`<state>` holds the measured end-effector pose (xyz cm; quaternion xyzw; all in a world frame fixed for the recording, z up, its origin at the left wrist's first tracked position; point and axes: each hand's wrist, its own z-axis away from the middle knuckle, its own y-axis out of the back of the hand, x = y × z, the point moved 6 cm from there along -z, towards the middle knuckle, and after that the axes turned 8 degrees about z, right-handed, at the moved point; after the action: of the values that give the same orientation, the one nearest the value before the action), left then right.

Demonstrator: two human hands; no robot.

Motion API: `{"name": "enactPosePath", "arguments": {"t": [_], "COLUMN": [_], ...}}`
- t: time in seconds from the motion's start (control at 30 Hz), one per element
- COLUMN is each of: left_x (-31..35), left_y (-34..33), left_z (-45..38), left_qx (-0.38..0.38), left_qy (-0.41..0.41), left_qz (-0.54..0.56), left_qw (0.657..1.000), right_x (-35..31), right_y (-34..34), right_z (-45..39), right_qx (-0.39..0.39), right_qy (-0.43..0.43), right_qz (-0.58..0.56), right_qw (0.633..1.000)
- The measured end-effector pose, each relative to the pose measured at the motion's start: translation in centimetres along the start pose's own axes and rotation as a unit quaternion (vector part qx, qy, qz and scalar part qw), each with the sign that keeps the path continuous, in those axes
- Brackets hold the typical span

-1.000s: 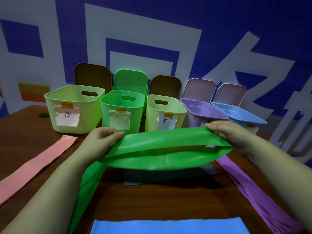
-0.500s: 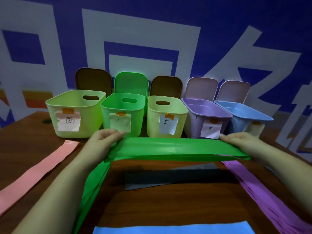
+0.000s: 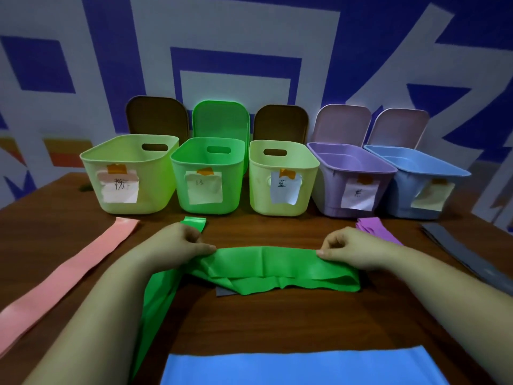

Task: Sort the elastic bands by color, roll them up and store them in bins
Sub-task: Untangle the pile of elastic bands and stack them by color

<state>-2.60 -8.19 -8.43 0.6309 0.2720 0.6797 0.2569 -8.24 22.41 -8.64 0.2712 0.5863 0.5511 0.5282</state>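
Left hand [image 3: 183,244]: pinching the left end of the green band [image 3: 280,269], fingers curled round its top edge, at centre frame.
Right hand [image 3: 352,247]: gripping the band's right end, thumb and fingers curling over the fold.
Green band: lying folded across the worktop [image 3: 277,320] between the hands, its tail trailing toward the lower left, part of it covering a grey band [image 3: 224,292].
Bins: five standing in a row across the upper middle, the green bin [image 3: 206,173] second from left.
Other bands: pink band [image 3: 69,276] lying at left, purple band [image 3: 373,227] at right, blue band [image 3: 302,366] at the bottom edge.
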Motion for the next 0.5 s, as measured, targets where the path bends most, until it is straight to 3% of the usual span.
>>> {"name": "enactPosePath", "arguments": {"t": [0.23,0.37,0.5], "left_x": [-0.1,1.9,3.6], "left_y": [-0.3,-1.0,-4.6], "left_z": [-0.6,-0.2,-0.1], "left_qx": [0.019,0.073,0.025], "left_qy": [-0.038,-0.102,-0.156], "left_qz": [-0.057,-0.057,-0.097], "left_qw": [0.997,0.990,0.983], "right_x": [-1.7,-5.0,-8.2], "right_y": [-0.1,-0.6,-2.6], "right_z": [-0.6,-0.9,-1.7], "right_qx": [0.089,0.116,0.093], "right_qy": [0.037,0.091,0.092], "right_qz": [0.169,0.051,0.009], "right_qw": [0.981,0.988,0.991]}}
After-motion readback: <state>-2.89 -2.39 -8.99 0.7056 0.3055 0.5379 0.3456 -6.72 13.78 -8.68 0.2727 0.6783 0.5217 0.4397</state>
